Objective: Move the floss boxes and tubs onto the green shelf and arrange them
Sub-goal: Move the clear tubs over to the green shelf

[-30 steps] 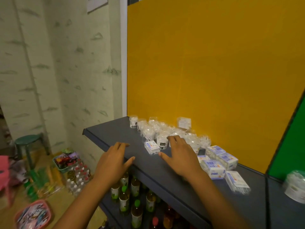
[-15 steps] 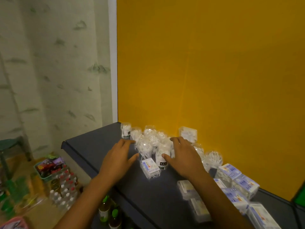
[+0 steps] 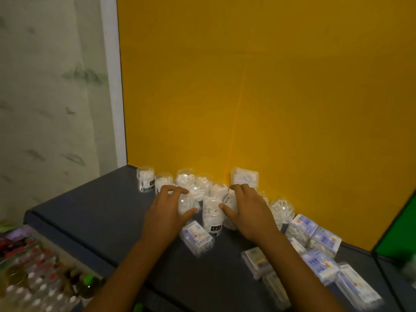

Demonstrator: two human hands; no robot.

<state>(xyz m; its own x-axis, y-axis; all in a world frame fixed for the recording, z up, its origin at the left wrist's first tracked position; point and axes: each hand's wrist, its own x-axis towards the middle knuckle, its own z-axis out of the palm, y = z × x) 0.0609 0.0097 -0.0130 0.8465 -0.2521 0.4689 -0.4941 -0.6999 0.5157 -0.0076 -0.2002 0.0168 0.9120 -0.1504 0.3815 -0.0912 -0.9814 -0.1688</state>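
Both hands were down among the clear floss tubs (image 3: 211, 216) clustered against the yellow back panel (image 3: 270, 86) on the dark grey shelf (image 3: 94, 212). The left hand (image 3: 167, 212) had its fingers curled over one round tub (image 3: 186, 202), thumb against its near side, so its grip was closed around that tub. The right hand (image 3: 247, 210) lay over another tub (image 3: 228, 204) with fingers bent across the top and thumb pointing left toward the upright labelled tub between the hands; whether it truly gripped or only rested there I could not tell. One tub (image 3: 145, 182) stood apart at the left end of the cluster. A small floss box (image 3: 196, 238) lay tilted just in front of the tubs, and more blue-and-white floss boxes (image 3: 315, 242) were heaped to the right, beside the forearm. The green panel (image 3: 398, 233) showed at the far right edge. Below the shelf's left end sat bottles (image 3: 33, 287), blurred.
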